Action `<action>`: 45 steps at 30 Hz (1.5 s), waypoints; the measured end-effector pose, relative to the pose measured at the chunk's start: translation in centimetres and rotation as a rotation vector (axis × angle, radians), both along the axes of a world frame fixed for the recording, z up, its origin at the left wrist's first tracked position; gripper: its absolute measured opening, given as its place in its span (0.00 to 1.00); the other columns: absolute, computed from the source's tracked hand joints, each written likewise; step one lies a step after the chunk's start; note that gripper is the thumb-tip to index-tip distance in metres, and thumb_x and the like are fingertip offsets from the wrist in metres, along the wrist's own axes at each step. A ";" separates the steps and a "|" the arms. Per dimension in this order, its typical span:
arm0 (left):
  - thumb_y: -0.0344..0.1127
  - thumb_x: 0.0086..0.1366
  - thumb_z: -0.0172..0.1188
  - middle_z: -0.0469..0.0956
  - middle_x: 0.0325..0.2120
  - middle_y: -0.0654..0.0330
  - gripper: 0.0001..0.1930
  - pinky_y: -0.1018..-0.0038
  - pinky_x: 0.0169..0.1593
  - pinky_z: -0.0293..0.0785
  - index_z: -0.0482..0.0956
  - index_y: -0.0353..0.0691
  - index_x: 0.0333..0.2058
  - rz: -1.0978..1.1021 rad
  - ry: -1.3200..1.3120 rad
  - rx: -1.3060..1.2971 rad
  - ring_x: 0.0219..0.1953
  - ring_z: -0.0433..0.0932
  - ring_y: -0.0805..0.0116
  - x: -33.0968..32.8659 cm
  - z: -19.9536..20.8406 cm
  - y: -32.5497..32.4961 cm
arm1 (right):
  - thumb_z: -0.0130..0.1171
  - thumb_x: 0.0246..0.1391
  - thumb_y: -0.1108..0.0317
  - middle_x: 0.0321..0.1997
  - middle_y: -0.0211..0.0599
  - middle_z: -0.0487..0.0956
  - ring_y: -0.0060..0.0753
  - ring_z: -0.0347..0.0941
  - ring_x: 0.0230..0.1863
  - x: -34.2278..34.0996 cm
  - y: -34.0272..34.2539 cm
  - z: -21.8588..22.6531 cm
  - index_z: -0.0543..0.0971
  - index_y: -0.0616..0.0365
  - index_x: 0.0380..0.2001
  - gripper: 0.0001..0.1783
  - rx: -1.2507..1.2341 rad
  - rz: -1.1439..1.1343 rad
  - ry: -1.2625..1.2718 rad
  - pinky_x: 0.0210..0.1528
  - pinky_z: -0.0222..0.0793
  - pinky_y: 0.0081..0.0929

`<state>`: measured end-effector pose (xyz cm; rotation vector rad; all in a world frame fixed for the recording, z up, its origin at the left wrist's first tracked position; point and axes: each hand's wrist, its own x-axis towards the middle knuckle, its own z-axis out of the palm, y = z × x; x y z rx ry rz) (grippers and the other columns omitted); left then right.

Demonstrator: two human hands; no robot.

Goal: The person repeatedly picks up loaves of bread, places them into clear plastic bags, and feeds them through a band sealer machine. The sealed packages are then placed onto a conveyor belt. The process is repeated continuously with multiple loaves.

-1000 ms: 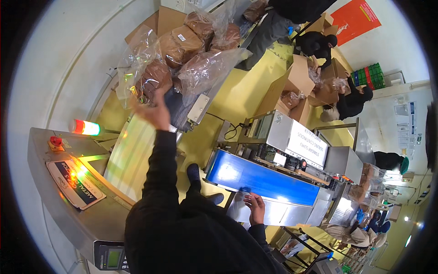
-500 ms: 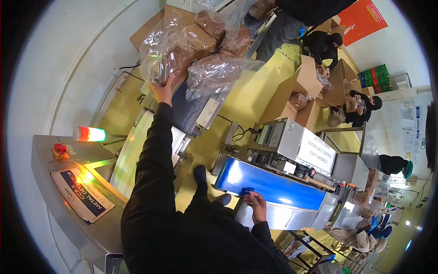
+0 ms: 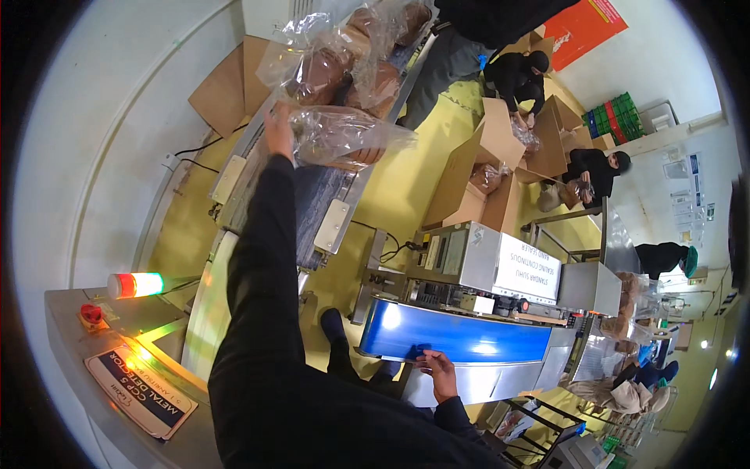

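Note:
My left arm reaches far forward, and my left hand lies against the end of a clear plastic bag with brown contents, its fingers stretched out and partly hard to make out. That bag rests on a dark conveyor belt. Just beyond it lies another clear bag of brown goods, with several more behind. Lower right, my right hand hovers at the near edge of a blue belt, fingers curled toward the thumb. Whether anything small is between them does not show.
A metal detector housing with a lit signal lamp stands at my left. The band sealer stands beyond the blue belt. An open cardboard box is on the yellow floor. A person in grey trousers stands by the bags; others work farther off.
My left hand has moved farther along the dark conveyor, and the brown-filled bag beside it has shifted away from me. My right hand stays by the blue belt. The whole view has shifted slightly.

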<state>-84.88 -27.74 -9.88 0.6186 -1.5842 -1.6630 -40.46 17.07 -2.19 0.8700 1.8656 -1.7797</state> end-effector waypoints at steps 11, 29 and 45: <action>0.41 0.62 0.51 0.66 0.50 0.57 0.22 0.50 0.56 0.55 0.62 0.42 0.53 -0.632 -0.149 0.974 0.57 0.60 0.63 0.4 -5.4 19.5 | 0.52 0.58 0.65 0.38 0.39 0.79 0.30 0.75 0.38 3.5 4.5 -0.3 0.74 0.58 0.41 0.11 -0.009 -0.055 0.072 0.42 0.68 0.27; 0.29 0.62 0.53 0.75 0.21 0.60 0.08 0.76 0.34 0.70 0.74 0.33 0.24 -0.763 -0.062 -0.198 0.26 0.73 0.75 40.9 11.8 54.7 | 0.54 0.58 0.66 0.31 0.33 0.79 0.22 0.74 0.36 20.5 34.8 -0.6 0.76 0.64 0.32 0.11 -0.095 -0.253 0.408 0.43 0.68 0.21; 0.31 0.59 0.58 0.80 0.28 0.57 0.09 0.77 0.36 0.73 0.77 0.33 0.36 -1.813 -0.213 -0.456 0.30 0.78 0.71 49.9 9.9 87.0 | 0.54 0.57 0.65 0.33 0.33 0.79 0.24 0.75 0.34 21.1 68.3 4.2 0.76 0.60 0.34 0.09 0.133 -0.752 0.508 0.39 0.68 0.22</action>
